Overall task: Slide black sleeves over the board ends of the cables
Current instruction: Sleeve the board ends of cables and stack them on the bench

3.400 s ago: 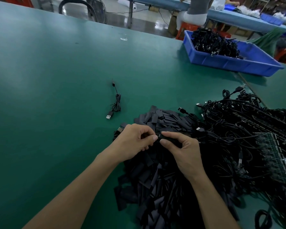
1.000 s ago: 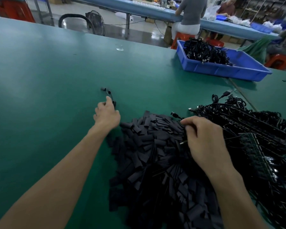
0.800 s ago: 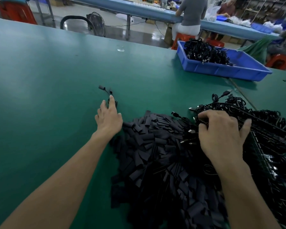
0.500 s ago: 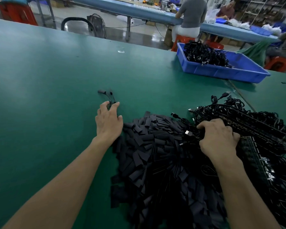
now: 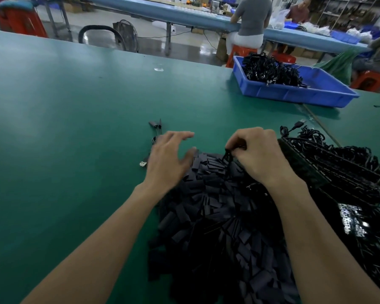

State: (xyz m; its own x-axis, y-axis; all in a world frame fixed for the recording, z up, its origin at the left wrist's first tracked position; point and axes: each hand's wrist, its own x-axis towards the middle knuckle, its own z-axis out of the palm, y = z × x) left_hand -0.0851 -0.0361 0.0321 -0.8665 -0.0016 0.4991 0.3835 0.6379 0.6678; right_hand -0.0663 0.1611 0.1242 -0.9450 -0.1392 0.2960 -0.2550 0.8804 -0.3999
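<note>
A big heap of flat black sleeves (image 5: 219, 218) lies on the green table in front of me. To its right sits a tangle of black cables with green boards (image 5: 338, 178). My right hand (image 5: 259, 156) pinches a bundled black cable (image 5: 227, 155) at the heap's far edge, fingers curled round it. My left hand (image 5: 169, 159) hovers with fingers spread and relaxed over the heap's left edge, holding nothing. Just beyond it lies a finished cable (image 5: 155, 128) with a silver USB plug (image 5: 143, 164) and a sleeved end.
A blue tray (image 5: 294, 93) with black cables stands at the far right of the green table (image 5: 75, 128). Behind the table, people sit at a long blue bench (image 5: 184, 16). A red stool (image 5: 239, 53) and a fan stand on the floor.
My right hand has lifted a cable out of the tangle and drawn it left over the sleeves. My left hand has left the finished cable and come back toward the heap.
</note>
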